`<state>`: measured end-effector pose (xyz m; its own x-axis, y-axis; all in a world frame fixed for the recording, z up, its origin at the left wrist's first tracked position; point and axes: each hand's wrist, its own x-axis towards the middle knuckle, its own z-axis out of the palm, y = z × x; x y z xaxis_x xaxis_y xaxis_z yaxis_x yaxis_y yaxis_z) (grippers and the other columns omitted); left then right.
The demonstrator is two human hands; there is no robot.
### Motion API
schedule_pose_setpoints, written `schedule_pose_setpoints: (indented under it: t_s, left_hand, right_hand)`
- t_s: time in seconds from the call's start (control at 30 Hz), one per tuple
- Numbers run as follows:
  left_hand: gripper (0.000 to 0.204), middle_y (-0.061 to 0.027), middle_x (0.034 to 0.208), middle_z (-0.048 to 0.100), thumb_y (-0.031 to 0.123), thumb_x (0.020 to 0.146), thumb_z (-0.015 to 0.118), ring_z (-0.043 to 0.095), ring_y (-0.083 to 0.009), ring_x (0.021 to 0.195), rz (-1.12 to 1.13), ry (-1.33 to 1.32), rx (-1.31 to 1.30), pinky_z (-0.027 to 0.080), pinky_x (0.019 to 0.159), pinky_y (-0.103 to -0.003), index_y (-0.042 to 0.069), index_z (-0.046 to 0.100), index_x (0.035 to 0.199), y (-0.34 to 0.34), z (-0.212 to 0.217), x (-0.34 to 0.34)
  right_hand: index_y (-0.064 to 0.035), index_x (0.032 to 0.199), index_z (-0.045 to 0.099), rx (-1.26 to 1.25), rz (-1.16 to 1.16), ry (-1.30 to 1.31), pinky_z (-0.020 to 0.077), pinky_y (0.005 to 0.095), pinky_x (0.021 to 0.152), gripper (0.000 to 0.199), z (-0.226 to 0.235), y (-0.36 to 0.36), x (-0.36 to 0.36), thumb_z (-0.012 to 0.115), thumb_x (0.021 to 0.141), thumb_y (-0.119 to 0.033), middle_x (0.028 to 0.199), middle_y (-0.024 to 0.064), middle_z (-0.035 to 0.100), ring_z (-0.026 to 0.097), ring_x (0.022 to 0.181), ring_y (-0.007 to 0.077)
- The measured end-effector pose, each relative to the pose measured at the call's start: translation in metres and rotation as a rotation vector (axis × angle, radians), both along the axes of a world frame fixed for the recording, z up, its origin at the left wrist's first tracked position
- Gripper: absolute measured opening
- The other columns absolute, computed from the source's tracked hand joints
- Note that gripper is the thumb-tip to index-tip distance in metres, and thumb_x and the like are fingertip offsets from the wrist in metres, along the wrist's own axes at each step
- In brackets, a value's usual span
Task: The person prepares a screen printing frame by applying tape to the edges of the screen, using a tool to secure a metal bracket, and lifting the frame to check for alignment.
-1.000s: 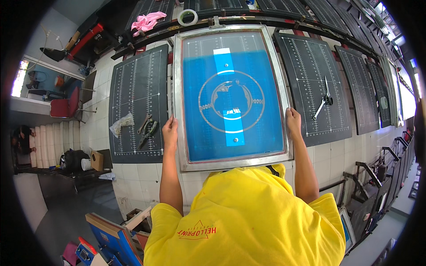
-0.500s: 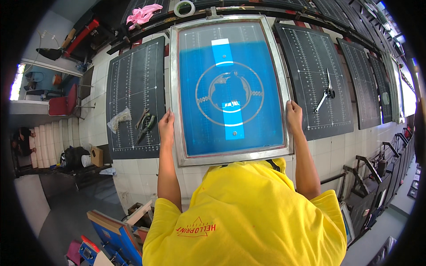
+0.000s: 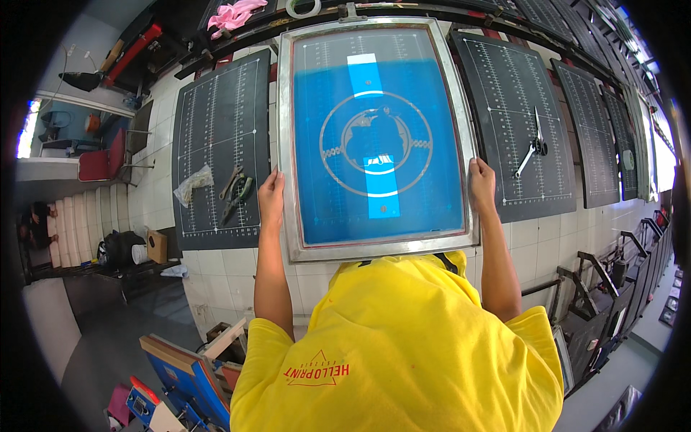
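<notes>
A screen-printing screen with a silver metal frame (image 3: 317,253) lies in front of me over the row of dark boards. Its blue-coated mesh (image 3: 324,216) bears a ring design with a figure in the middle, and light strips show through it above and below. My left hand (image 3: 271,196) is closed on the left side of the frame near its lower corner. On the opposite side, my right hand (image 3: 482,186) grips the frame at about the same height. Fingertips of both hands are partly hidden by the frame's edge.
The left black gridded board (image 3: 216,129) holds a plastic bag (image 3: 193,186) and pliers (image 3: 237,200). A wrench (image 3: 526,160) and scissors (image 3: 540,146) lie on the right board (image 3: 504,86). Beyond are a pink cloth (image 3: 232,16) and a tape roll (image 3: 303,7). A red chair (image 3: 101,164) stands left.
The whole view has shifted a little, so the screen and boards sit slightly higher in the picture. Both hands keep their hold on the frame.
</notes>
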<state>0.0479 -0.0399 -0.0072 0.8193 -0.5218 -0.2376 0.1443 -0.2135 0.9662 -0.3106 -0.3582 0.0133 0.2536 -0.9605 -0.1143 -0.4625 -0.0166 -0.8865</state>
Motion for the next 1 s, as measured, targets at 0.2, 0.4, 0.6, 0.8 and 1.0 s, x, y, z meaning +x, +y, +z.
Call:
schedule_pose_setpoints:
  t_s: [0.2,0.4,0.6,0.8,1.0]
  left_hand:
    - [0.043,-0.0111,0.123,0.063,0.020,0.099,0.055,0.057,-0.0133,0.110,-0.001,0.002,0.012,0.041,0.097,-0.025,-0.007,0.052,0.133,0.001,-0.006,0.002]
    - [0.043,-0.0113,0.122,0.063,0.022,0.098,0.056,0.057,-0.0135,0.109,0.022,-0.002,0.030,0.042,0.096,-0.026,-0.006,0.053,0.131,-0.003,-0.004,0.001]
    - [0.044,-0.0121,0.122,0.063,0.023,0.098,0.056,0.058,-0.0138,0.109,0.035,0.011,0.055,0.043,0.096,-0.026,-0.006,0.054,0.131,-0.006,0.001,-0.001]
    - [0.044,-0.0124,0.122,0.063,0.022,0.098,0.056,0.058,-0.0136,0.109,0.032,-0.010,0.050,0.043,0.095,-0.025,-0.006,0.053,0.131,-0.001,-0.004,0.003]
    - [0.044,-0.0119,0.122,0.063,0.022,0.098,0.056,0.058,-0.0130,0.109,0.015,0.009,0.020,0.043,0.095,-0.025,-0.006,0.053,0.132,-0.003,-0.004,0.002]
  right_hand:
    - [0.0026,0.075,0.050,0.033,0.004,0.014,0.0307,0.0324,0.056,0.033,0.008,0.003,0.000,0.051,0.097,-0.022,0.063,0.0003,0.036,0.033,0.063,0.0100]
    - [0.0029,0.077,0.052,0.022,0.000,-0.004,0.0312,0.0317,0.056,0.032,0.003,0.000,-0.001,0.051,0.097,-0.023,0.063,-0.0003,0.037,0.034,0.063,0.0096]
    - [0.0031,0.079,0.055,0.007,-0.020,0.003,0.0321,0.0318,0.056,0.032,-0.004,-0.001,-0.002,0.052,0.097,-0.024,0.062,0.0002,0.038,0.035,0.062,0.0100]
    - [0.0028,0.077,0.053,0.030,-0.001,0.030,0.0326,0.0331,0.056,0.032,0.002,0.001,0.000,0.050,0.096,-0.022,0.061,0.0018,0.037,0.035,0.062,0.0108]
    - [0.0031,0.077,0.052,0.028,-0.007,0.014,0.0325,0.0334,0.056,0.032,0.000,0.000,-0.002,0.050,0.096,-0.022,0.061,0.0022,0.037,0.035,0.061,0.0111]
